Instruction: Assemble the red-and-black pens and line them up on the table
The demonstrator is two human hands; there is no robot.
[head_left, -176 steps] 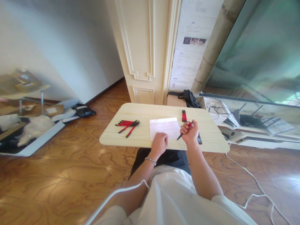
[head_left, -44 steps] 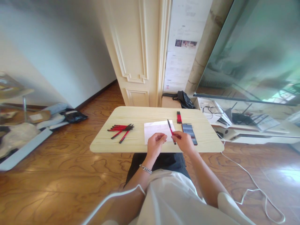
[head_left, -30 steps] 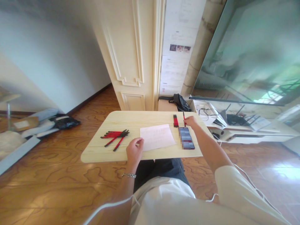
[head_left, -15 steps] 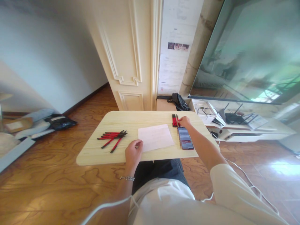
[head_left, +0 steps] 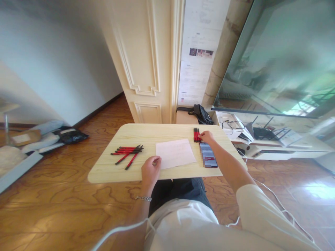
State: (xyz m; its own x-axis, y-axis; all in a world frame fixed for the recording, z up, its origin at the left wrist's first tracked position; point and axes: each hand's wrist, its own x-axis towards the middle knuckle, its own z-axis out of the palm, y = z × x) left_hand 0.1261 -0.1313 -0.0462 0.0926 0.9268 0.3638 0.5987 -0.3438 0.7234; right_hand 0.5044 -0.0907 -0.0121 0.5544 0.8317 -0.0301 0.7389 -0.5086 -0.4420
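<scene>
My right hand [head_left: 206,136] is closed with its fingertips on the rightmost red-and-black pen [head_left: 199,132], at the end of a tight row of upright-pointing pens [head_left: 195,135]. The fingers partly hide that pen. Just below this hand lies a phone [head_left: 210,157] with its screen lit. My left hand [head_left: 151,171] rests at the lower left corner of a white sheet of paper [head_left: 175,153], fingers curled in and nothing visible in them. To its left, several more red-and-black pens [head_left: 128,151] lie in a loose, crossing pile.
Everything lies on a small light wooden table [head_left: 104,172] with rounded corners. Behind it are a black bag [head_left: 201,114] and a cream panelled door [head_left: 143,69]. At right stand a white TV cabinet [head_left: 274,153] and a large screen [head_left: 282,62]. A white cable [head_left: 285,209] runs along the floor.
The pen at my right fingers has moved left, from slightly apart to against the row. My left hand keeps its place by the paper. The whole view has shifted slightly.
</scene>
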